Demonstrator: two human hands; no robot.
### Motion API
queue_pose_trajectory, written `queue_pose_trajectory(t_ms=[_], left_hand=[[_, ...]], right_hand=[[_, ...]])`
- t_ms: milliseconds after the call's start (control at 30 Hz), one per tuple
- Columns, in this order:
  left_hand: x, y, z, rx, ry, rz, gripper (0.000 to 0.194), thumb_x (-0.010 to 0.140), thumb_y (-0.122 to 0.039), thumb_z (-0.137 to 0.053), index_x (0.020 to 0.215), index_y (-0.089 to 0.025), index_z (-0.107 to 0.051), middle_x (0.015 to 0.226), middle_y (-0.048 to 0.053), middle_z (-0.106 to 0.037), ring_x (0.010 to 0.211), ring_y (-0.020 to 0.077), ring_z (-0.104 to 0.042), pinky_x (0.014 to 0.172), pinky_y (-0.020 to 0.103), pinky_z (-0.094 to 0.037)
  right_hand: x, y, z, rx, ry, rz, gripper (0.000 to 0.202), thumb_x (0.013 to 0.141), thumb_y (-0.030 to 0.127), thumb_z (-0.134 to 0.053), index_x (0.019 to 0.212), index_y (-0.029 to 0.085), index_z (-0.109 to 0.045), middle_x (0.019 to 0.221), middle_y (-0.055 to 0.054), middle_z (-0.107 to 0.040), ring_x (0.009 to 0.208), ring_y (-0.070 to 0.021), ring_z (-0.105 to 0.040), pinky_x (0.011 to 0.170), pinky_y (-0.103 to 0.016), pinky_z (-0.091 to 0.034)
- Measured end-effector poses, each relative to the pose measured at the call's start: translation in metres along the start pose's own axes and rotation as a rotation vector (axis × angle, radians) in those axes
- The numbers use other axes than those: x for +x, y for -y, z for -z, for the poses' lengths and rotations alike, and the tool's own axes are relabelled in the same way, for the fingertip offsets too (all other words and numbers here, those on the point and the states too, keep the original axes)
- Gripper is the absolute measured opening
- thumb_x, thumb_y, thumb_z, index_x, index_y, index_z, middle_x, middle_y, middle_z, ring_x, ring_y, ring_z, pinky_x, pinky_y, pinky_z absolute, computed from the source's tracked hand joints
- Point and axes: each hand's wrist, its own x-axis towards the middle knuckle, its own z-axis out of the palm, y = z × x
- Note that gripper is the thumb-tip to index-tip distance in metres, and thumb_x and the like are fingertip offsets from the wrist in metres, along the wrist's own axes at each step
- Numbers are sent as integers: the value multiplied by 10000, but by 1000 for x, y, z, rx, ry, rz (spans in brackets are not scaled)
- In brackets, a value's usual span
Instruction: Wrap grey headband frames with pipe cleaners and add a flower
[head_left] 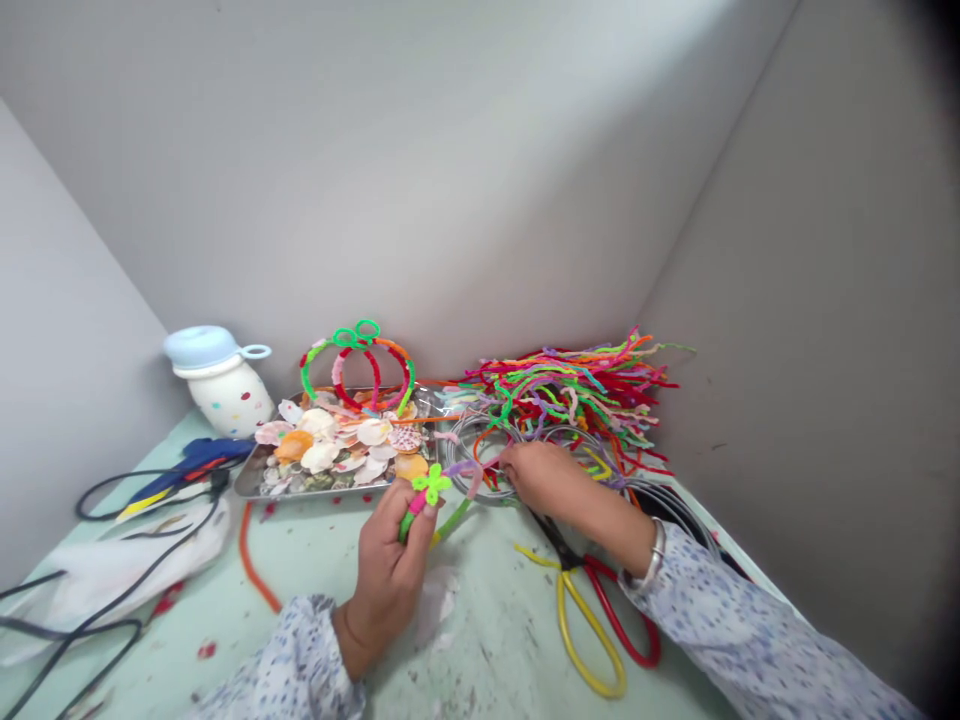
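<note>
You have the fuzzy hoop (475, 482) in your left hand (386, 565), just in front of the right end of the metal tray (337, 494). The fingers of that hand are closed on its green and pink part, beside a lime-green flower (431, 484) with 4 petals. The hoop's purple, pink and green lengths curve out to the right.

Your right hand (547, 482) is to the right of the tray, over the coiled wire (453, 462). Its fingers are drawn in narrow at a pink strand; you cannot tell whether they pinch it. A bracelet (657, 550) circles that wrist.

The tray holds a heap of shells (321, 456), white, orange and speckled. At its back, 2 multicoloured rounded frames (411, 372) stand upright, with 2 small green rings (367, 329) at the top. To the right of the tray, behind your right hand, lies a big pile of fuzzy stems (570, 385).

Left of the tray, a white spotted bottle (232, 400) wears its blue lid (202, 347); its contents are hidden. Nearer you on that side, black cable (97, 622) crosses a pale plastic bag (142, 562). Scissors (568, 562) with 1 yellow and 1 red handle lie on the desk (487, 650), right of the tray and nearer you.
</note>
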Motion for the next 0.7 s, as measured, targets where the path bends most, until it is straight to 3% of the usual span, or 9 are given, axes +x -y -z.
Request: queue_pose_trajectory(t_ms=[133, 467, 700], left_hand=[[1, 2, 0, 8, 13, -7, 176, 927, -269, -447, 799, -193, -541, 736, 2, -486, 697, 151, -462, 641, 255, -380], [-3, 3, -2, 3, 56, -17, 193, 932, -271, -433, 816, -187, -563, 738, 6, -502, 697, 154, -475, 639, 256, -384], [-1, 4, -1, -8, 65, -13, 180, 930, -253, -436, 821, -186, -564, 751, 10, -509, 709, 156, -482, 646, 259, -384]], right_hand=[[1, -3, -4, -28, -37, -9, 263, 870, 242, -469, 989, 177, -694, 974, -138, -714, 903, -258, -671, 744, -297, -463], [5, 3, -10, -44, -49, -10, 270, 842, 160, -459, 990, 166, -685, 1004, -137, -708, 930, -252, -669, 757, -298, -466], [10, -12, -5, -26, 31, 10, 241, 732, 93, -531, 853, 171, -724, 866, -105, -736, 807, -222, -686, 656, -244, -452]])
